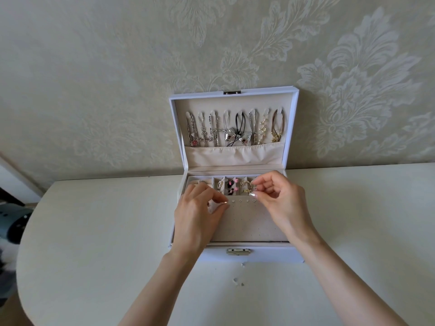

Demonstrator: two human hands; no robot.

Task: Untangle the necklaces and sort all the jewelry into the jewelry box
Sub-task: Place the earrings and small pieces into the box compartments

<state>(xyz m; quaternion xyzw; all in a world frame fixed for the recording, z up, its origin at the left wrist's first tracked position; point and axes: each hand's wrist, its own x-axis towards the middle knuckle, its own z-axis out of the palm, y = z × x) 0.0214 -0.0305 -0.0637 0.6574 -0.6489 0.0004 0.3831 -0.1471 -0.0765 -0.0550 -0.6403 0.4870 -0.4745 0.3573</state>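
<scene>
Bench (94,243): white, matt, with a rounded left corner. A few tiny loose bits (237,282) lie on it just in front of the box.

Box (259,255): white and rectangular, standing open at the middle of the bench against the wall. There is a pale metal latch (239,251) on its near face.

Panel (249,222): beige, soft-looking and dotted with rows of pinholes. It fills the near part of the box interior, between the two hands.

Studs (243,201): a short row of small pale pieces along the far edge of the panel.

Left hand (200,215): over the left side of the box. Fingers curled, thumb and forefinger pressed together at the left end of the stud row. I cannot tell whether anything is pinched between them.

Right hand (280,198): over the right side. Fingers curled, thumb and forefinger tips meeting at the right end of the row. What they hold, if anything, is too small to tell.

Compartments (235,184): narrow slots behind the panel, holding pearl, pink-and-black and gold pieces.

Lid (175,128): upright, lined in beige, with a gathered fabric pocket (235,155) along its lower part.

Necklaces (235,130): eight, hung side by side on hooks with their ends tucked into the pocket. They are silver, black cord, pearl and gold.

Wall (94,78): pale, with an embossed floral pattern.
</scene>
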